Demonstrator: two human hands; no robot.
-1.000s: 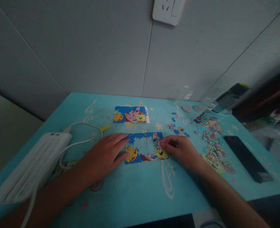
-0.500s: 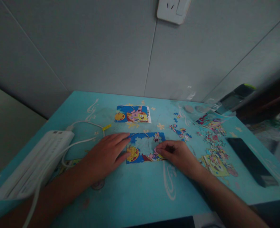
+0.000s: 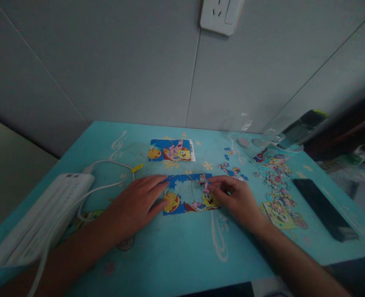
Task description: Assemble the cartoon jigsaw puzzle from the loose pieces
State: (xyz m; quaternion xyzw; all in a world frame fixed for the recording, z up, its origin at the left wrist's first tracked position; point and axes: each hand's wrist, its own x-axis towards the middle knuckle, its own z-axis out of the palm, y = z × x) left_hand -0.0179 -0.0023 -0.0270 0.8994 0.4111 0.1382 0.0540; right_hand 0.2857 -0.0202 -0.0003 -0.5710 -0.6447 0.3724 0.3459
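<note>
Left hand (image 3: 139, 196) is lying loosely spread, gripping nothing, fingertips resting at the left edge of the part-built jigsaw (image 3: 171, 202), which is sitting flat on the table (image 3: 176, 251) between both hands with its centre showing a gap. Right hand (image 3: 234, 198) is bringing thumb and index nearly together at the jigsaw's right side; can't tell if they're pinching a piece. Picture card (image 3: 171, 149) is lying just behind, loose pieces (image 3: 231, 170) to the right.

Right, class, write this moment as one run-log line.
left hand: at left edge of puzzle | right hand: at puzzle's right side, grip unclear | puzzle: middle unfilled | picture card: beyond puzzle | loose pieces: farther right
</note>
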